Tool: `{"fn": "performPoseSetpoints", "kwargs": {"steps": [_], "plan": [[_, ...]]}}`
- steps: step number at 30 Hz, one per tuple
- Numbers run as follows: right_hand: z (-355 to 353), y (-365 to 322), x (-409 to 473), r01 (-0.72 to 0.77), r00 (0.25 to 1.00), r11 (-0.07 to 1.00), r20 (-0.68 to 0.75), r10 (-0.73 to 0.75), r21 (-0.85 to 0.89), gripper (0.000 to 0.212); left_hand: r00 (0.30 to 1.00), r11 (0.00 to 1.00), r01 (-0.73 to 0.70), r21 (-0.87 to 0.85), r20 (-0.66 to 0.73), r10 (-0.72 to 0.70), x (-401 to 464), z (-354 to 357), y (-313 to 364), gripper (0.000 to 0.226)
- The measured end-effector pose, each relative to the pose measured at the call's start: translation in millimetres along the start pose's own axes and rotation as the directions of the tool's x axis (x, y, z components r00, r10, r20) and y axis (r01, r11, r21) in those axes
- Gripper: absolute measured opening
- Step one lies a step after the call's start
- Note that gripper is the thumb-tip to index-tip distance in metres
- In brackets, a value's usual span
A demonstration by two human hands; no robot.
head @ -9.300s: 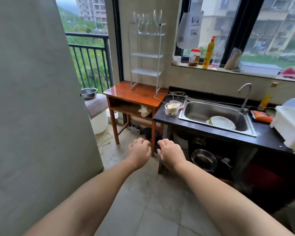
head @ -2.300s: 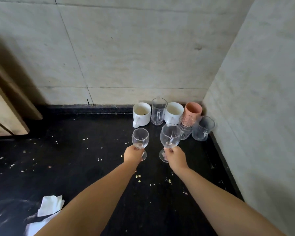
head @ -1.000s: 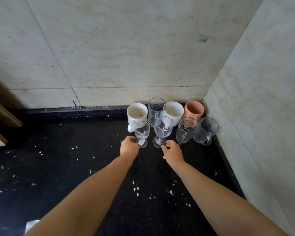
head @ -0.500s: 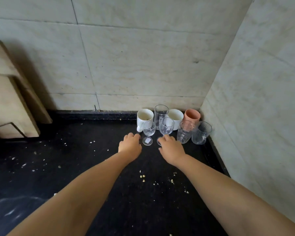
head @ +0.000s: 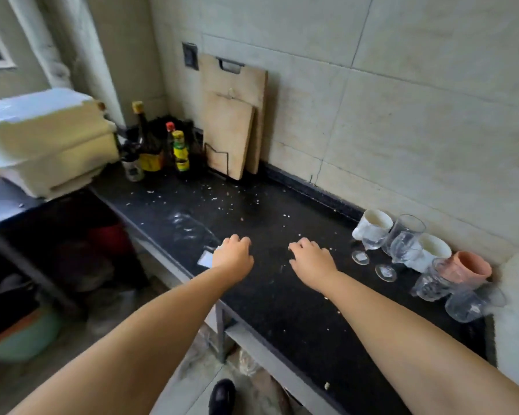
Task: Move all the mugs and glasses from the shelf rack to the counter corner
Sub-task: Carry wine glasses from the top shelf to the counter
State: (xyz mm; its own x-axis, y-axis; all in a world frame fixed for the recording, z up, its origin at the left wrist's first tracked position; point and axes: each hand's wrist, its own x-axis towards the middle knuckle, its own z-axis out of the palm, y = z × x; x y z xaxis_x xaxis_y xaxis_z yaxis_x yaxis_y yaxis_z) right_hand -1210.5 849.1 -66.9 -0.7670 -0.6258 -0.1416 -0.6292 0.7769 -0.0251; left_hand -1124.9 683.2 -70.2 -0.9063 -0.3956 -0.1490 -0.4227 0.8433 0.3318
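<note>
Both my hands are empty and hover over the black counter point(head: 261, 298), palms down. My left hand point(head: 232, 256) has its fingers curled loosely under, gripping nothing, above the counter's front edge, with a scrap of white paper point(head: 206, 260) just beside it. My right hand point(head: 310, 260) is likewise loose, fingers spread a little and closed on nothing.

The mugs and glasses stand clustered to my right, in the corner where the tiled back wall meets the side wall. All stand upright, long axes vertical, mouths up. Nearest my right hand are two wine glasses: the smaller wine glass point(head: 372, 242) and the larger wine glass point(head: 402, 250), bowls up on their stems, their round feet flat on the counter. Behind them along the wall stand a white mug point(head: 375, 224), a tall clear glass point(head: 409, 227), a second white mug point(head: 432, 253) and a pink cup point(head: 466, 269). In front of the pink cup stand a ribbed glass mug point(head: 432, 284) and a clear glass mug point(head: 468, 307), close together.

At the far left of the counter, two wooden cutting boards point(head: 231, 121) lean against the wall, beside several sauce bottles point(head: 179, 149).
</note>
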Motion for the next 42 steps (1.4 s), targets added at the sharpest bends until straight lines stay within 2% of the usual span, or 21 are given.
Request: {"fn": "performPoseSetpoints", "kwargs": {"steps": [5,10,15,19,23,26,32,34,37,42], "plan": [[3,-106,7,0.243,0.970,0.969,0.002,-0.243,-0.053,0.038,0.975,0.976,0.208,-0.061,-0.068,-0.212,-70,-16,-84,0.039],[2,-230,-9,0.504,0.863,0.857,0.012,-0.506,-0.111,0.036,0.885,0.893,0.436,-0.115,-0.128,-0.448,-153,-34,-182,0.038],[12,-355,-43,0.646,0.763,0.759,0.052,-0.644,-0.080,0.041,0.776,0.787,0.583,-0.199,-0.147,-0.613,-247,-46,-273,0.040],[25,-467,-83,0.706,0.708,0.707,0.096,-0.700,-0.047,0.041,0.717,0.724,0.657,-0.209,-0.124,-0.686,-334,-53,-347,0.040],[37,-592,-140,0.794,0.602,0.607,0.122,-0.789,0.007,0.040,0.599,0.614,0.752,-0.242,-0.140,-0.789,-435,-74,-434,0.038],[43,-668,-180,0.857,0.510,0.516,0.134,-0.850,0.010,0.040,0.510,0.525,0.795,-0.304,-0.135,-0.849,-496,-92,-485,0.037],[35,-784,-222,0.917,0.393,0.399,0.144,-0.908,0.016,0.039,0.341,0.398,0.804,-0.443,-0.206,-0.917,-561,-117,-559,0.031],[30,-800,-224,0.924,0.375,0.382,0.145,-0.916,0.025,0.039,0.327,0.385,0.797,-0.466,-0.204,-0.923,-563,-121,-567,0.031],[25,-860,-217,0.941,0.330,0.336,0.111,-0.937,0.042,0.037,0.283,0.358,0.780,-0.513,-0.221,-0.933,-575,-143,-612,0.030],[11,-970,-189,0.945,0.321,0.325,0.074,-0.944,0.043,0.038,0.263,0.372,0.767,-0.523,-0.273,-0.925,-584,-208,-702,0.030]]}}
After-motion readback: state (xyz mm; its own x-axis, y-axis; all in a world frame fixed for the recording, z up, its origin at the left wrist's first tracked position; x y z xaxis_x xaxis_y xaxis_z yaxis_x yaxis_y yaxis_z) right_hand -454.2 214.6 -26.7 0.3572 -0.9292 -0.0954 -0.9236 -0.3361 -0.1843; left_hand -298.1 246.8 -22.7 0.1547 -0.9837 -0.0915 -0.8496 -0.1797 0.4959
